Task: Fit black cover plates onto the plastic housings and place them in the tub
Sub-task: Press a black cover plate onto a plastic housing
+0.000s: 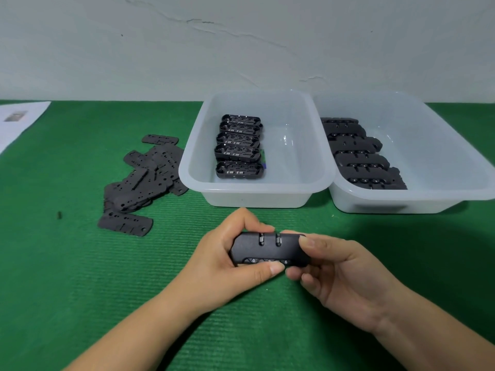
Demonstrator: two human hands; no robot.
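A black plastic housing [269, 249] with number dials along its near edge is held over the green mat, gripped from both ends. My left hand [227, 263] pinches its left end, thumb under the dials. My right hand [340, 271] holds its right end with the fingertips. A loose pile of flat black cover plates [144, 180] lies on the mat to the left. The left clear tub [214, 145] holds a row of several open housings [239, 147]. The right clear tub [455, 167] holds a row of several housings [361, 153] lying closed side up.
A white paper sheet [18, 121] lies at the far left edge of the green mat [80, 290]. A small dark speck [59, 215] sits on the mat left of the plates. A white wall stands behind the tubs.
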